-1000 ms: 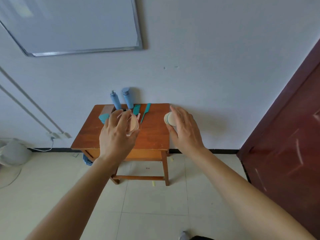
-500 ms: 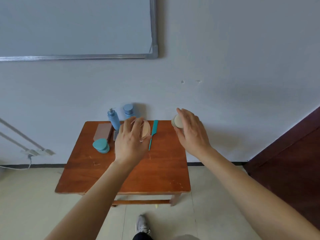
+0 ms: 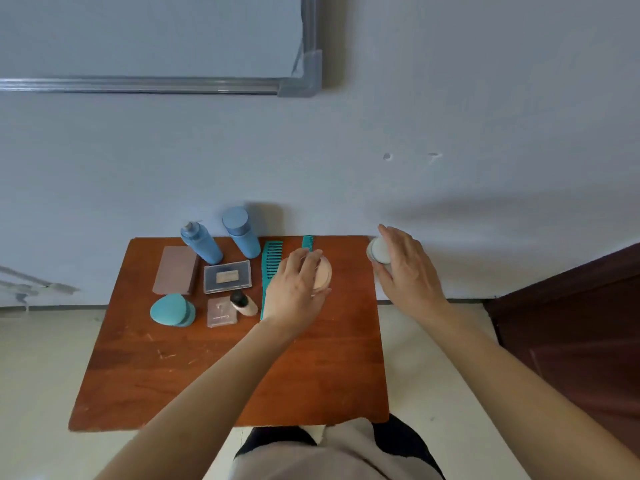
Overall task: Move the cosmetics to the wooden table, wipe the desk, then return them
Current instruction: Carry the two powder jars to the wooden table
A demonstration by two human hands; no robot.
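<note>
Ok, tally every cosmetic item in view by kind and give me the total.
Blue bottles: 2
Teal combs: 2
Flat rectangular cases: 3
Teal teardrop case: 1
Small black-capped bottle: 1
Round powder compact: 1
White round jar: 1
Total: 11

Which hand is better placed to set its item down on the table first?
Left. The left hand holds its compact over the table; the right hand holds its jar seemingly past the table's right edge.

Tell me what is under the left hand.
A round beige compact, gripped by the left hand over the wooden table. A thin teal comb runs beneath; its handle is covered.
</note>
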